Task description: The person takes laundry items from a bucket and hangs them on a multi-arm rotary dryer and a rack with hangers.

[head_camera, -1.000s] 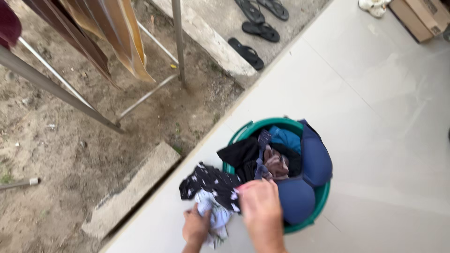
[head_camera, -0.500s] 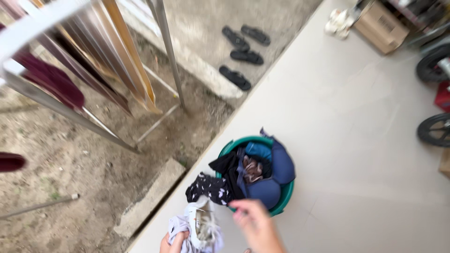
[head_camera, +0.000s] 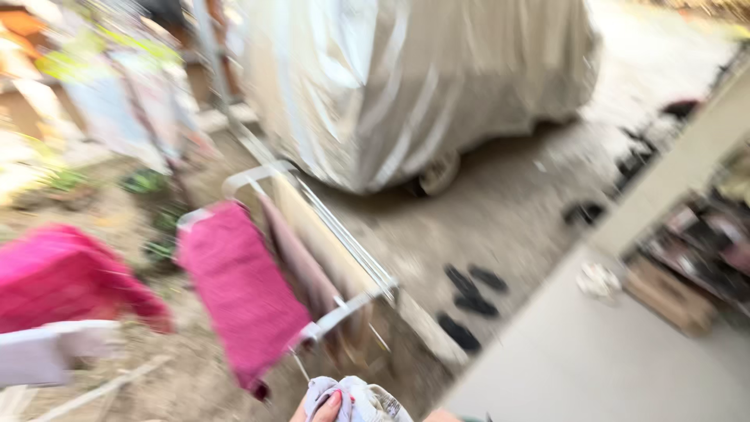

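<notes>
At the bottom centre of the frame, we are gripping a crumpled pale grey cloth (head_camera: 355, 400) in our left hand (head_camera: 322, 409), fingers closed on it, below the pink towel (head_camera: 242, 289) draped over the metal drying rack (head_camera: 344, 258); our right hand's grip we cannot tell.

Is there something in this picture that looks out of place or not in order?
Nothing clearly stands out. A hand holds a crumpled pale cloth at the bottom edge. Pink towels hang on the drying rack, and black sandals lie scattered on the ground. The picture is blurred.
</notes>
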